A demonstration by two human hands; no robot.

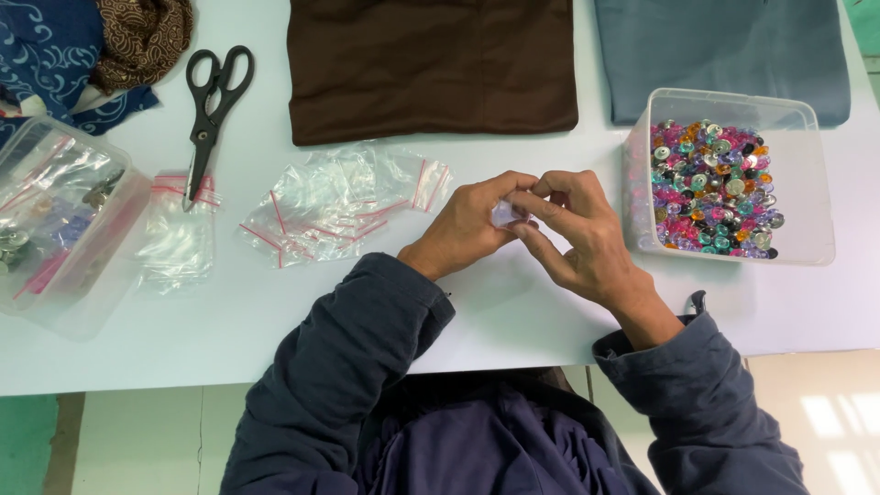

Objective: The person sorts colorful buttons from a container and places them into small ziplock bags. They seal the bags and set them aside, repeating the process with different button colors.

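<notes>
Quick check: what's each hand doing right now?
Left hand: closed, pinching a small clear bag.
Right hand: closed, fingers on the same small clear bag.

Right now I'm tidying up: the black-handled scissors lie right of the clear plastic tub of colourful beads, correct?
Not quite. The head view shows the black-handled scissors lying left of the clear plastic tub of colourful beads, beyond the folded brown cloth.
</notes>
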